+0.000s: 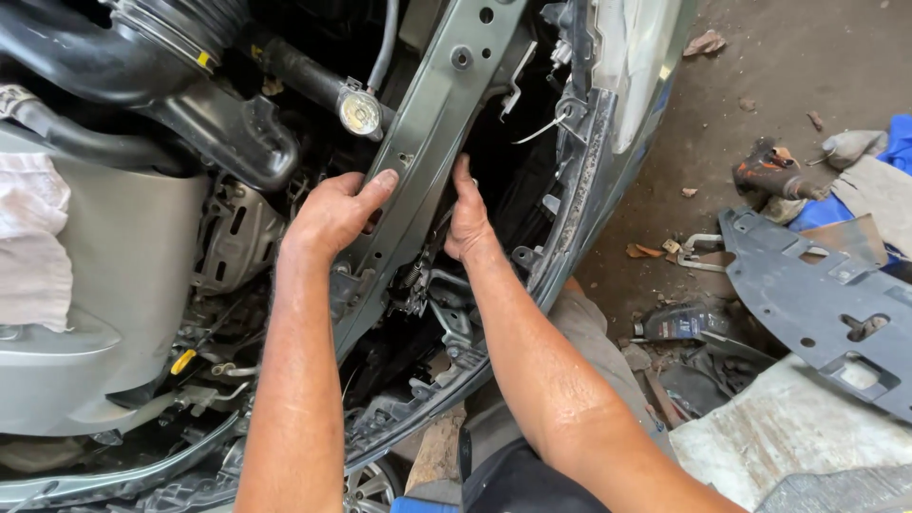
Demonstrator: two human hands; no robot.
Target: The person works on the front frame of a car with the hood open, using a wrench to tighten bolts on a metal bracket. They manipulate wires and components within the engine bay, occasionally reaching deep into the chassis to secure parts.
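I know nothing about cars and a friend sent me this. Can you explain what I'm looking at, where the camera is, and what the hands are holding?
The camera sits on a person's head and looks down at their own two bare arms, so you see what they see. They lean over the open front of a car. Both hands grip a grey metal bar that runs slantwise across the engine bay: the left hand wraps it from one side, thumb on top, and the right hand holds its other edge. To the left are black hoses, a round cap and a grey cover with a white rag on it. Along the right runs the bumper. On the dirty floor beyond lie a black plastic panel, a dark bottle and blue cloth.
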